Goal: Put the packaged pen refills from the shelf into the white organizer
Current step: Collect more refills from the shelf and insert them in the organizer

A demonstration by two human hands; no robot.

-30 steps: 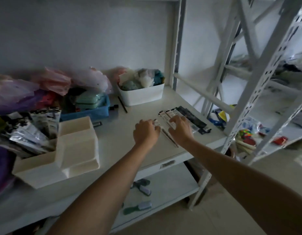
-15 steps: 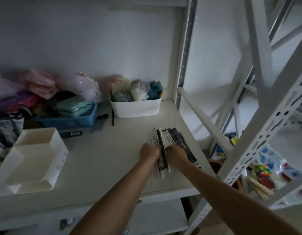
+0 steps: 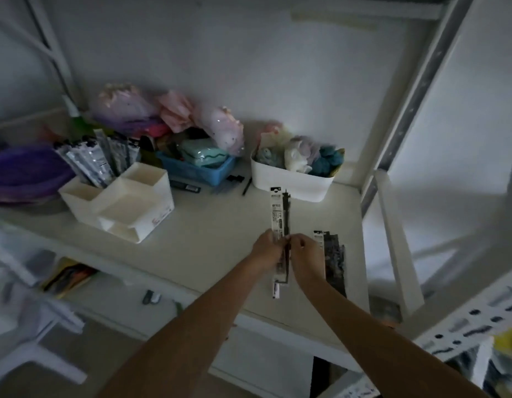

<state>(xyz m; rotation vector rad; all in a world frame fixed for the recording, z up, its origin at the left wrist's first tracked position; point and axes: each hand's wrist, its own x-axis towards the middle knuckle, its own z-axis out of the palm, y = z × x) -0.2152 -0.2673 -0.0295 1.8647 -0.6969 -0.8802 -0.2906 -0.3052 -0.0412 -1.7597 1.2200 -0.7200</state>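
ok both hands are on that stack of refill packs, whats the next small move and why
Probably carry the refill packs left to the white organizer. Both the left hand and right hand pinch them at mid-length, and the organizer's back compartment already holds upright packs. More packs lie on the shelf.

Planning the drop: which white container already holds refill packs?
The stepped white organizer on the left; packs stand in its back compartment. The white bin holds soft toys.
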